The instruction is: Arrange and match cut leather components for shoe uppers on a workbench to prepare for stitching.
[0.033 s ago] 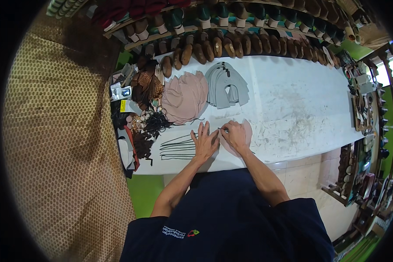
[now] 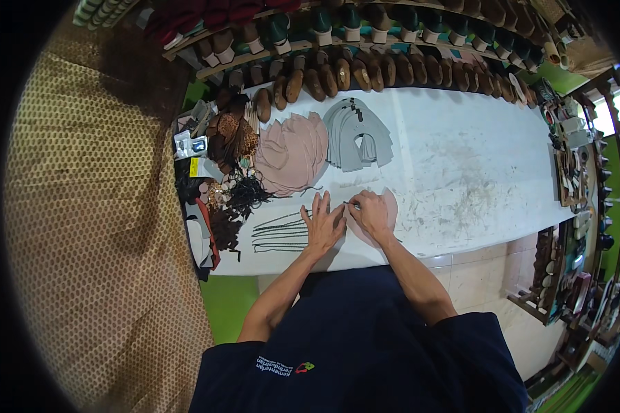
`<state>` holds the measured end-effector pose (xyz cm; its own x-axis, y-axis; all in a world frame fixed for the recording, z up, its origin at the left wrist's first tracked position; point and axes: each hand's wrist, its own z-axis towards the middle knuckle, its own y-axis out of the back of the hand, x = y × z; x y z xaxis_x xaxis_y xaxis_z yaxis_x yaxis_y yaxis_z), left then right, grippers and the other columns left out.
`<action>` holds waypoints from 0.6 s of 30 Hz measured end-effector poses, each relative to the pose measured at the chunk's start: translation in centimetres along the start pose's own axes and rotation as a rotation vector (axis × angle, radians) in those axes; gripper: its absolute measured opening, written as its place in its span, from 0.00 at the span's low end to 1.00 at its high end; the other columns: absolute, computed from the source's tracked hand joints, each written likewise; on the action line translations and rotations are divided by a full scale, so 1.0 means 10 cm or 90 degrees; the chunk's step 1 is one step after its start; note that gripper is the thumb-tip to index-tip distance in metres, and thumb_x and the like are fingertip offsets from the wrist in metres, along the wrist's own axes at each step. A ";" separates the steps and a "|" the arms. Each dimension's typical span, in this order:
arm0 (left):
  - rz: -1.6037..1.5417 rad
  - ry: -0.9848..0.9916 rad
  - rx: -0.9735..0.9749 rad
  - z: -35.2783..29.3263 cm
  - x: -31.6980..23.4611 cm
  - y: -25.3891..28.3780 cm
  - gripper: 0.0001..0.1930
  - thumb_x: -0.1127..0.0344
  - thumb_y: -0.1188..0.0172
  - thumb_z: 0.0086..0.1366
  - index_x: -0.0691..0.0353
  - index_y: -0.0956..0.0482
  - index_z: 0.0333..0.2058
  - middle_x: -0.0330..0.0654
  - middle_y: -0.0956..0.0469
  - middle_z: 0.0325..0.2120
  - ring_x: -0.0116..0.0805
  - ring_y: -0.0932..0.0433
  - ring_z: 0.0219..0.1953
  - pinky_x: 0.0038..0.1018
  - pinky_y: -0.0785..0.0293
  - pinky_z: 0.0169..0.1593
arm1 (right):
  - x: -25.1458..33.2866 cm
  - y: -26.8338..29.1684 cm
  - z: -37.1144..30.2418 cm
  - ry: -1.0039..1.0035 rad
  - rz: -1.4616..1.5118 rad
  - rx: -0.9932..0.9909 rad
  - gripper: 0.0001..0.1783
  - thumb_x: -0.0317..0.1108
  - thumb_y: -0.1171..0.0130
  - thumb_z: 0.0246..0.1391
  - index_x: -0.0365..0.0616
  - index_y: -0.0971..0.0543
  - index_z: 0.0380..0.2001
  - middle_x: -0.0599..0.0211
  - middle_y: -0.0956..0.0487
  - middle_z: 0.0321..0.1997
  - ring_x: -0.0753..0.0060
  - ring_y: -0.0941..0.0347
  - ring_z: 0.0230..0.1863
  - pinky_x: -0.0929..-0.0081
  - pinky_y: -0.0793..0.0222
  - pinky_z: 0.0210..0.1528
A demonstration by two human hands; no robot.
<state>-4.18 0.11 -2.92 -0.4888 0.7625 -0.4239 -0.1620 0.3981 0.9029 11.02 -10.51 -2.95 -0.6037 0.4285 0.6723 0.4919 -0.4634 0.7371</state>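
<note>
My left hand [image 2: 324, 224] lies over the near part of the white table with its fingers spread, beside a pale pink shoe-upper piece [image 2: 391, 206]. Close to it, my right hand [image 2: 370, 215] rests on that piece, thumb and forefinger pinched together. Something small and dark shows at those fingertips, too small to name. To the left of my left hand lie several dark, thin braided cords [image 2: 280, 237], side by side. Beyond both hands are a fanned pile of pink pieces [image 2: 291, 155] and a stack of grey U-shaped pieces [image 2: 348, 141].
The white table [image 2: 461, 199] has dark smudges on its right part. Brown shoe lasts [image 2: 343, 73] line its far edge, below a shelf of heeled shoes [image 2: 322, 24]. Black strips [image 2: 249, 196] and small packets [image 2: 189, 144] crowd the left end. A patterned curtain [image 2: 103, 227] hangs at left.
</note>
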 end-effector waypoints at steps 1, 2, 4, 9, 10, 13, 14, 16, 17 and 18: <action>0.000 -0.001 0.000 0.00 0.00 0.00 0.21 0.52 0.34 0.65 0.43 0.16 0.57 0.51 0.44 0.74 0.52 0.53 0.78 0.75 0.60 0.68 | -0.01 -0.01 0.00 0.001 0.003 0.000 0.08 0.39 0.32 0.53 0.48 0.11 0.31 0.63 0.16 0.35 0.55 0.20 0.42 0.53 0.28 0.47; -0.003 -0.005 0.002 -0.01 -0.01 0.02 0.23 0.53 0.35 0.65 0.43 0.18 0.59 0.51 0.45 0.75 0.53 0.53 0.78 0.76 0.60 0.68 | -0.01 0.00 0.00 0.003 0.007 0.000 0.08 0.39 0.32 0.53 0.47 0.11 0.31 0.63 0.16 0.35 0.55 0.20 0.42 0.53 0.28 0.47; -0.007 -0.011 0.004 0.00 -0.02 0.03 0.25 0.54 0.36 0.66 0.43 0.20 0.62 0.52 0.47 0.75 0.55 0.53 0.78 0.78 0.60 0.68 | 0.00 0.01 -0.01 -0.014 0.001 0.023 0.09 0.39 0.33 0.54 0.47 0.12 0.33 0.63 0.16 0.37 0.55 0.20 0.45 0.54 0.30 0.50; 0.049 -0.020 0.041 0.02 -0.01 0.01 0.29 0.53 0.37 0.66 0.37 0.25 0.67 0.51 0.51 0.78 0.58 0.55 0.78 0.79 0.59 0.67 | 0.01 0.04 0.00 -0.036 -0.011 0.056 0.10 0.40 0.34 0.56 0.46 0.12 0.35 0.63 0.16 0.40 0.55 0.21 0.48 0.56 0.32 0.54; 0.048 -0.022 0.042 0.02 0.00 0.01 0.29 0.53 0.37 0.66 0.37 0.25 0.67 0.51 0.51 0.78 0.58 0.55 0.78 0.79 0.59 0.67 | 0.00 0.05 0.01 -0.030 0.012 0.052 0.11 0.41 0.33 0.57 0.46 0.12 0.36 0.62 0.16 0.40 0.55 0.21 0.48 0.56 0.32 0.54; 0.065 -0.041 0.043 0.01 0.03 0.01 0.29 0.53 0.37 0.67 0.37 0.25 0.67 0.51 0.52 0.78 0.58 0.55 0.79 0.79 0.60 0.67 | -0.01 0.12 -0.07 -0.036 0.037 0.037 0.12 0.42 0.32 0.56 0.46 0.12 0.37 0.62 0.16 0.41 0.54 0.20 0.47 0.56 0.31 0.53; 0.068 -0.045 0.034 0.01 0.03 0.00 0.28 0.53 0.38 0.67 0.36 0.25 0.67 0.51 0.52 0.78 0.58 0.55 0.79 0.79 0.60 0.67 | -0.02 0.15 -0.12 -0.043 0.039 0.025 0.13 0.42 0.31 0.56 0.46 0.12 0.38 0.62 0.16 0.41 0.54 0.20 0.46 0.55 0.31 0.53; 0.071 -0.049 0.025 -0.01 0.06 -0.01 0.28 0.52 0.39 0.67 0.36 0.25 0.67 0.50 0.52 0.78 0.58 0.55 0.78 0.79 0.60 0.67 | -0.03 0.21 -0.22 -0.049 0.011 0.017 0.13 0.41 0.31 0.56 0.45 0.12 0.38 0.62 0.16 0.40 0.53 0.20 0.45 0.55 0.30 0.50; 0.071 -0.049 0.026 0.00 0.06 -0.01 0.28 0.52 0.40 0.68 0.36 0.25 0.67 0.50 0.52 0.78 0.59 0.55 0.79 0.79 0.60 0.67 | -0.06 0.23 -0.26 -0.055 -0.018 0.005 0.13 0.41 0.31 0.56 0.44 0.12 0.38 0.62 0.16 0.38 0.52 0.20 0.44 0.56 0.29 0.48; 0.071 -0.049 0.027 0.01 0.05 -0.01 0.28 0.51 0.41 0.68 0.36 0.25 0.67 0.50 0.52 0.79 0.59 0.55 0.79 0.79 0.60 0.67 | -0.08 0.23 -0.29 -0.057 -0.020 0.003 0.13 0.41 0.31 0.56 0.44 0.12 0.38 0.62 0.16 0.38 0.52 0.20 0.44 0.56 0.29 0.48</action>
<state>-4.35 0.51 -3.19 -0.4344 0.8395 -0.3266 -0.0725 0.3288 0.9416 10.83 -14.15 -1.99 -0.5598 0.5106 0.6526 0.4776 -0.4449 0.7576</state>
